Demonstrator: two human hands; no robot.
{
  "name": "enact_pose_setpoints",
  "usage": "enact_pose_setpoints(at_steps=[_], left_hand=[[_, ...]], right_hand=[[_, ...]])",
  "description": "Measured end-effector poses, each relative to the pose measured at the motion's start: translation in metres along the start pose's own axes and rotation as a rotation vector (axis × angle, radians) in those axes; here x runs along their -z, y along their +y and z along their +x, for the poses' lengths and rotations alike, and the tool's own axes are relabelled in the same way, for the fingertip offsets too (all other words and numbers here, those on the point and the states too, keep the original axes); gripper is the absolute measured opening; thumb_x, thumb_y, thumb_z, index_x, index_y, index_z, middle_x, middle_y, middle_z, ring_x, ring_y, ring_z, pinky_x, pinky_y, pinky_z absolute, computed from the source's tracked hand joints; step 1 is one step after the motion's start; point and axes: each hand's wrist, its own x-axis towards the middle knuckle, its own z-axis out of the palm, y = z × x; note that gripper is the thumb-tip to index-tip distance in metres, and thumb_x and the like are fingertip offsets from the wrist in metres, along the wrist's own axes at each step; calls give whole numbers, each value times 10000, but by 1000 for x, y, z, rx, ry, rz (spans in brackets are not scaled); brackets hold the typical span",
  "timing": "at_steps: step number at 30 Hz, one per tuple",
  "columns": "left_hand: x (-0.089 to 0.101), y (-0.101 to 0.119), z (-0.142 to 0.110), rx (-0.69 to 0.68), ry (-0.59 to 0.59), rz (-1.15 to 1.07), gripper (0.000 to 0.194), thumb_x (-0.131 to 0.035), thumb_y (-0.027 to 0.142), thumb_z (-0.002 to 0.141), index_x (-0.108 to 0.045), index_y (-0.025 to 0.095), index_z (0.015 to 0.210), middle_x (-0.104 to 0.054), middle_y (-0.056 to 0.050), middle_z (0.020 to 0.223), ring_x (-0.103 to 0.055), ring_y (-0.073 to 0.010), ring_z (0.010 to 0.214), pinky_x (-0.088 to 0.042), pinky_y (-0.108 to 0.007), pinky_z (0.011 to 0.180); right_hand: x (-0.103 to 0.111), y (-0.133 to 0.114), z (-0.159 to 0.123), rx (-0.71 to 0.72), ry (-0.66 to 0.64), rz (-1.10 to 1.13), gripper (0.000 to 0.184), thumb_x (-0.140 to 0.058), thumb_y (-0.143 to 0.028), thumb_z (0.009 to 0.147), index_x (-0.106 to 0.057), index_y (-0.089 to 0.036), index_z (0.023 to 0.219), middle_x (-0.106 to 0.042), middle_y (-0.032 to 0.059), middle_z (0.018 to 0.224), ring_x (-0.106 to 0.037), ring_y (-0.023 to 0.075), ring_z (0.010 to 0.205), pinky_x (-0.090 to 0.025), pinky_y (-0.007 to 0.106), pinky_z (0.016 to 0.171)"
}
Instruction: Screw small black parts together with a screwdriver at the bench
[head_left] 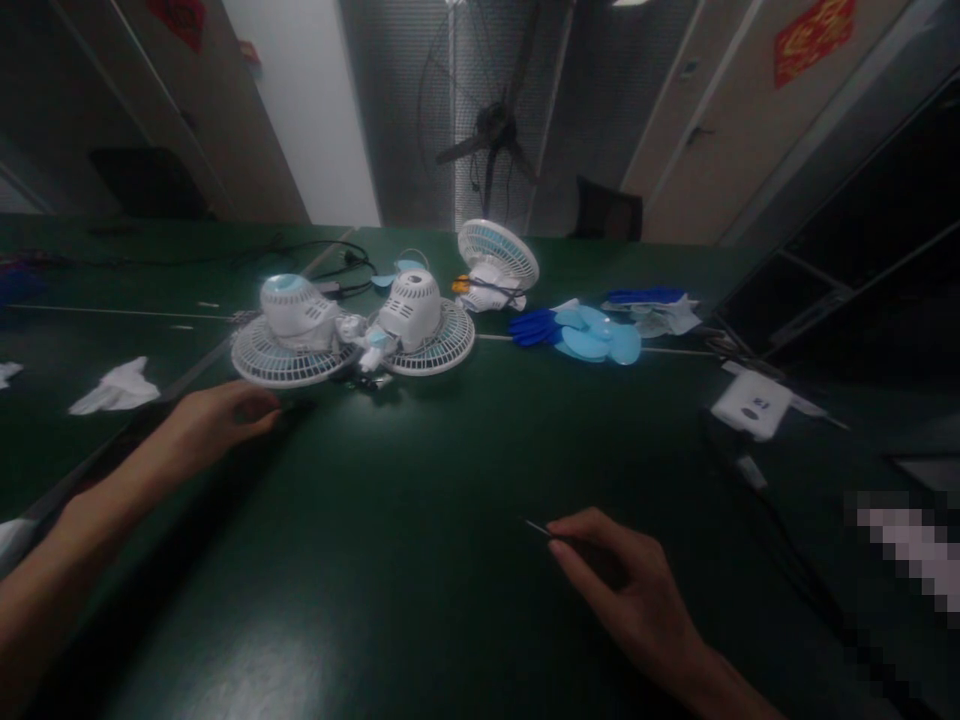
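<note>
Right hand: The right hand (626,595) pinched a thin metal rod (536,526) between thumb and fingertips, toward the near side.
Left hand: Well apart from it, the left hand (221,415) curled beside a small white fan (296,320); its grip could not be told.
Fan cage: The rear cage (499,250) enclosed light-blue blades.
Bench: The dark green bench (405,480) bore loose blue blades (589,338) beside blue gloves (532,327).
Room: A large dark fan (495,125) stood beyond.
</note>
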Motion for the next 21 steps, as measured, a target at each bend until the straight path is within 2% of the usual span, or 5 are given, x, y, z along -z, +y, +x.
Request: enact_pose_setpoints(at_steps=[3,7,12,17,21], left_hand=[[0,-4,8,-33,-127,109,554,-605,608,864,-735,148,1143,-767,-67,1062,-698,-266,924,-561,-354,814],[3,-6,10,-29,-152,169,512,-580,566,892,-719,163,1177,-758,-69,1097,-693,-271,949,-552,-353,820],[9,4,10,-27,-169,185,466,-583,528,891,-729,166,1146,-749,-72,1084,-690,-268,930,-544,-355,812],[12,13,10,-60,-188,187,492,-549,565,914,-707,189,1191,-732,-41,1100,-688,-261,945,-550,-358,804],[11,14,13,-54,-184,199,493,-567,564,899,-727,174,1155,-745,-56,1079,-684,-265,919,-551,-350,778]], right_hand=[[-1,2,-1,0,-3,-11,108,-642,-284,976,-728,-242,1025,-760,14,849,-707,172,643,-526,258,540],[-1,3,-1,0,-8,-15,107,-648,-294,978,-729,-247,1029,-760,12,856,-720,178,671,-540,261,557],[0,0,0,-4,1,19,112,-642,-296,972,-732,-242,1011,-750,12,819,-711,173,630,-540,252,524],[0,1,0,-12,12,6,109,-649,-293,966,-733,-246,1018,-761,16,852,-734,190,687,-581,280,595],[-1,2,0,-8,5,12,108,-650,-287,968,-731,-249,1027,-765,13,859,-737,189,699,-585,289,623]])
